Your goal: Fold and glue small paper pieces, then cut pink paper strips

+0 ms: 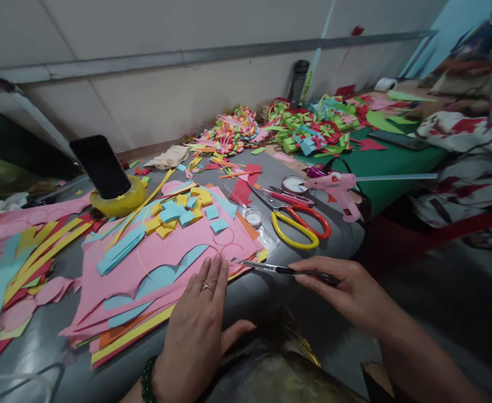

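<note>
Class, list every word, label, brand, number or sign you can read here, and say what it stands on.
None can be read.
Phone: dark face, no text visible.
Glue gun: any marks are too small and blurred to read.
Cutter in the right hand: no lettering can be made out.
Bottle: too dark and far to tell.

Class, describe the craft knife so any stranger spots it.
On the grey table lies a stack of coloured sheets. At its right corner, the right hand holds the craft knife. It is slim, silver in front, black behind, without the red and yellow loops of the scissors.
</note>
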Motion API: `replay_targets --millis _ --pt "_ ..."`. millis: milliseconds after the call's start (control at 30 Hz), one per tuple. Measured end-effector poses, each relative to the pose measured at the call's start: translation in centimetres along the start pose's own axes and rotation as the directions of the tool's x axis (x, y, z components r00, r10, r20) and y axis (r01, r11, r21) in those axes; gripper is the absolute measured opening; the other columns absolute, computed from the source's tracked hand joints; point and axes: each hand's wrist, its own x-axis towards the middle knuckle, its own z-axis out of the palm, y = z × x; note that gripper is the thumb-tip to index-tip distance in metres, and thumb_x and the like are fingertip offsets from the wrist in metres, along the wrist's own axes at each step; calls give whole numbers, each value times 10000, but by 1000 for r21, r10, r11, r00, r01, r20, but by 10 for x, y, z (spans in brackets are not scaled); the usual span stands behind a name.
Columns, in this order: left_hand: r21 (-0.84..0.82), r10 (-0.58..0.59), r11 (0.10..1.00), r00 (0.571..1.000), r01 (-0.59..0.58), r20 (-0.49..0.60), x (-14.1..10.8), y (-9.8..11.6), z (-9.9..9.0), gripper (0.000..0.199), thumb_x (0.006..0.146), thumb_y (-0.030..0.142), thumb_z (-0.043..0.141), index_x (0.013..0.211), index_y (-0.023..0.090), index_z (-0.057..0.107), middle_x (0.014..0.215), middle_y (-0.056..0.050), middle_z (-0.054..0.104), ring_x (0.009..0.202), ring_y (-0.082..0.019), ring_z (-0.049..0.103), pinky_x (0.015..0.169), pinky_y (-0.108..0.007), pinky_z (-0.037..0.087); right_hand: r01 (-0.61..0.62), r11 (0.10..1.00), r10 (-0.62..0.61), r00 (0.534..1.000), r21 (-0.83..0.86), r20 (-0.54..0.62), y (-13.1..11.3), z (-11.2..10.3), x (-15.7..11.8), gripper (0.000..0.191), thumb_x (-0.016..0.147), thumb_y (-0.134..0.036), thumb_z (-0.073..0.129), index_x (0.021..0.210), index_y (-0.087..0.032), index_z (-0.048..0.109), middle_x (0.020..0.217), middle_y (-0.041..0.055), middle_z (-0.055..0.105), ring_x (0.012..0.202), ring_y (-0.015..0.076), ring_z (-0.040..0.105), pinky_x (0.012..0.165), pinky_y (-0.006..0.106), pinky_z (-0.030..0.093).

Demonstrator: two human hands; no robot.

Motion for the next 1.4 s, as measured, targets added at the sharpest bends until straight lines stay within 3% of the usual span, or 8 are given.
replay_targets --millis 333,533,800,1100,1167,1300,1400 --pt "-53 -7 999 1000 8 16 0 -2 0 815 794 577 539 1378 41 345 1396 -213 449 1292 -305 427 987 -409 463 72 981 -70 997 -179 20 -14 -10 10 222 860 -348 557 994 -253 706 970 28 734 887 220 681 753 297 536" --pt "-77 -46 996 997 51 67 5 1 -3 713 768 530 605 1369 194 421 1410 -197 444 1285 -348 426 953 -453 483 50 988 -45 998 -145 37 -14 -10 12 226 860 -354 556 996 -259 710 986 16 734 890 216 684 761 291 540" --pt "-39 -40 998 994 44 98 8 4 -5 629 769 436 645 1339 235 472 1385 -205 462 1278 -369 428 951 -484 476 30 987 -24 999 -158 38 -16 -9 9 225 861 -366 552 989 -263 707 985 5 733 904 212 680 767 289 537" --pt "-48 -25 998 993 31 112 10 3 -5 720 714 372 719 1364 301 418 1401 -200 439 1286 -391 407 942 -509 473 41 984 -34 998 -172 49 -16 -10 11 219 857 -366 554 997 -286 703 980 -10 733 889 205 683 754 284 542" --pt "-53 -19 998 995 25 97 8 3 -4 744 713 364 721 1378 285 396 1414 -203 426 1292 -387 399 950 -505 470 40 984 -32 998 -172 49 -16 -9 9 216 860 -362 550 992 -288 704 977 -13 733 886 205 684 751 284 544" --pt "-74 -8 997 999 12 51 3 2 -1 760 749 427 668 1381 121 380 1401 -226 441 1303 -361 394 995 -472 448 16 987 -13 1000 -160 24 -14 -3 3 224 862 -364 547 996 -277 705 986 3 731 886 215 682 758 301 547" --pt "-65 -17 998 998 21 68 3 3 -2 707 754 407 669 1361 144 419 1400 -212 450 1303 -361 394 994 -482 445 -19 987 19 1000 -160 -1 -13 3 -2 234 863 -376 548 1004 -270 702 993 11 729 883 222 681 774 320 546"
